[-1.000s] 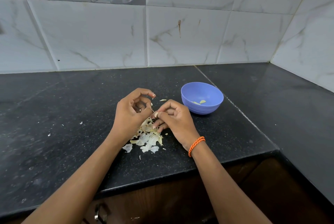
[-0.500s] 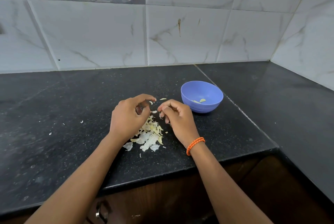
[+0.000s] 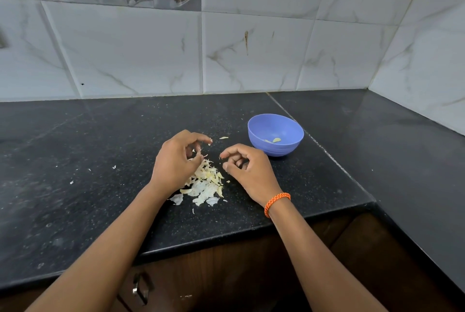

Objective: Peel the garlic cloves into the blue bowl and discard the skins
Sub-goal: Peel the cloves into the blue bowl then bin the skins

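Papery skins (image 3: pixel 203 183) lay heaped on the dark surface (image 3: pixel 100 160) under the left hand (image 3: pixel 176 160), whose curled fingers (image 3: pixel 201 139) pinched a small pale bit, clove or skin unclear. Beside it, the right hand (image 3: pixel 247 168) hovered with fingers loosely curled, seemingly holding nothing. Farther right, the blue bowl (image 3: pixel 275 135) kept peeled cloves (image 3: pixel 275 140) within reach.

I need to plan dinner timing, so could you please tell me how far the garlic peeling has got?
Done: a couple of peeled cloves lie in the blue plastic bowl. In hand: the left hand seems to pinch a small scrap. Left: the pale skin pile remains on the black counter.
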A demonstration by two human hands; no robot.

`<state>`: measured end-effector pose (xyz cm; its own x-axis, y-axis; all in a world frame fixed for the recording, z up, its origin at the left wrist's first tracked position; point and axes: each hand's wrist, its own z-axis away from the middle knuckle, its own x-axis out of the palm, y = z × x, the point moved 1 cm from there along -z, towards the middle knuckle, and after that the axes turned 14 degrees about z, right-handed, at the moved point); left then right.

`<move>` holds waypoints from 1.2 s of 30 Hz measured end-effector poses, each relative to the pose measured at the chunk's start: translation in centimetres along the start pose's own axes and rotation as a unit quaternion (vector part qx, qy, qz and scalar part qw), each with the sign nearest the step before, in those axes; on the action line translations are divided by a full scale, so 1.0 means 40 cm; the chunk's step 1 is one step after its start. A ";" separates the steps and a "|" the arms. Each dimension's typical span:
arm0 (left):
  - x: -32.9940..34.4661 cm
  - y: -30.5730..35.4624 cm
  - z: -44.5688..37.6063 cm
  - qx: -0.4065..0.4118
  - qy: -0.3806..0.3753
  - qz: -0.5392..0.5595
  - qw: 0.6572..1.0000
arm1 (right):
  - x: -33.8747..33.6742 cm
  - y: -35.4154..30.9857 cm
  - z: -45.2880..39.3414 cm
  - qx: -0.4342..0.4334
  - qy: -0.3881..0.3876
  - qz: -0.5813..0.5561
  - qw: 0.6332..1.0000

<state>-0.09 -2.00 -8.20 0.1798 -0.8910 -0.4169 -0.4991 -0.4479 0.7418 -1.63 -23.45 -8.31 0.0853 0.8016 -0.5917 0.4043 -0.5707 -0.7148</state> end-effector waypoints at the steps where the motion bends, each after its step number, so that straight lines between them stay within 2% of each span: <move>1: 0.000 -0.002 0.000 -0.002 -0.001 0.007 1.000 | -0.004 0.002 0.001 0.001 -0.002 0.004 1.000; 4: -0.001 -0.006 0.003 -0.009 0.000 0.017 1.000 | -0.014 0.012 0.000 0.012 -0.021 0.041 0.999; 9: 0.000 -0.006 0.006 -0.011 -0.006 0.018 1.000 | -0.015 0.007 -0.005 0.015 -0.001 0.002 1.000; 17: -0.001 -0.009 0.004 -0.010 -0.003 0.011 1.000 | 0.032 0.006 -0.006 -0.035 -0.070 0.136 0.988; 20: -0.001 -0.009 0.003 -0.009 -0.005 0.009 1.000 | 0.036 0.004 -0.009 -0.041 -0.070 0.131 0.988; 28: 0.005 -0.003 -0.002 -0.009 -0.006 0.003 1.000 | -0.022 -0.016 -0.042 -0.029 0.053 -0.041 0.997; 33: 0.009 -0.010 -0.004 -0.016 -0.007 0.010 1.000 | -0.119 -0.021 -0.123 -0.041 0.112 -0.016 0.993; 36: 0.014 -0.018 -0.011 -0.021 -0.006 0.018 1.000 | -0.160 -0.011 -0.164 -0.033 0.107 0.001 0.994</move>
<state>0.74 -2.20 -8.72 0.1521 -0.9061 -0.3947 -0.4695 -0.4176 0.7779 3.62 -27.18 -1.77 0.2748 0.8244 -0.4948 0.4617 -0.5646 -0.6842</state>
